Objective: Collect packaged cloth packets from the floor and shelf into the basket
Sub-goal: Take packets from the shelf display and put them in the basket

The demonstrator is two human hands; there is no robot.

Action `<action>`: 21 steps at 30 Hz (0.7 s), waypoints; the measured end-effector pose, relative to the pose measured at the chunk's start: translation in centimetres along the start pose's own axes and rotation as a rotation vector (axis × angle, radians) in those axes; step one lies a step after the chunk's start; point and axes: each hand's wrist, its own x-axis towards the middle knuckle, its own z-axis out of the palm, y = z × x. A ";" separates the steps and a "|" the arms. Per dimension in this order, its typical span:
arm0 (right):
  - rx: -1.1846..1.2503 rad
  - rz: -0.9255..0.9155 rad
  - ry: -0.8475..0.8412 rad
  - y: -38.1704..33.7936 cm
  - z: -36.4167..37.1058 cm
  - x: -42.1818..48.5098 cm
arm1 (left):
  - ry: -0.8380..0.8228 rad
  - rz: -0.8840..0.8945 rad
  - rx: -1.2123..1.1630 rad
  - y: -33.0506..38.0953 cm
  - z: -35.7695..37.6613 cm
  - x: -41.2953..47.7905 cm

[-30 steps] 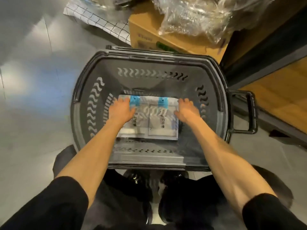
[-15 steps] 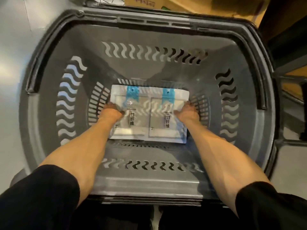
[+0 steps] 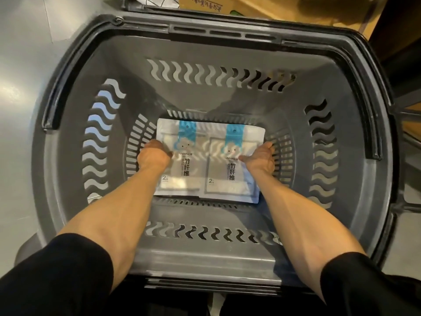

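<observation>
Two white cloth packets with blue hang tabs lie flat, side by side, on the bottom of the grey plastic basket [image 3: 227, 33]. My left hand [image 3: 152, 156] is curled on the outer left edge of the left cloth packet [image 3: 184, 163]. On the other side, my right hand [image 3: 259, 158] grips the outer edge of the right cloth packet [image 3: 230, 179], thumb on top and fingers past the rim of the packet. Both forearms reach down into the basket from its near side.
The basket stands on a shiny grey floor [image 3: 22, 65], with its black handles [image 3: 59, 87] folded down along the rim. A cardboard box [image 3: 250, 8] sits just behind it. A wooden shelf with a dark frame [image 3: 410, 124] runs along the right.
The view has moved closer over the basket. My hands slid from lying on top of the packets to their outer edges, and the packets now rest on the basket bottom.
</observation>
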 end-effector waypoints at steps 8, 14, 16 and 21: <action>0.116 0.075 -0.064 0.7 0.3 0.5 | -0.001 0.030 0.034 0.0 0.3 -0.4; 0.213 0.085 -0.149 1.2 -0.9 0.8 | -0.168 -0.035 -0.740 -0.4 0.9 0.0; 0.301 0.065 -0.175 1.2 -1.6 0.2 | -0.208 -0.049 -0.877 -0.6 0.0 -0.7; 0.492 0.038 -0.274 0.4 -5.6 -5.7 | -0.173 0.012 -0.951 -2.3 -4.6 -5.5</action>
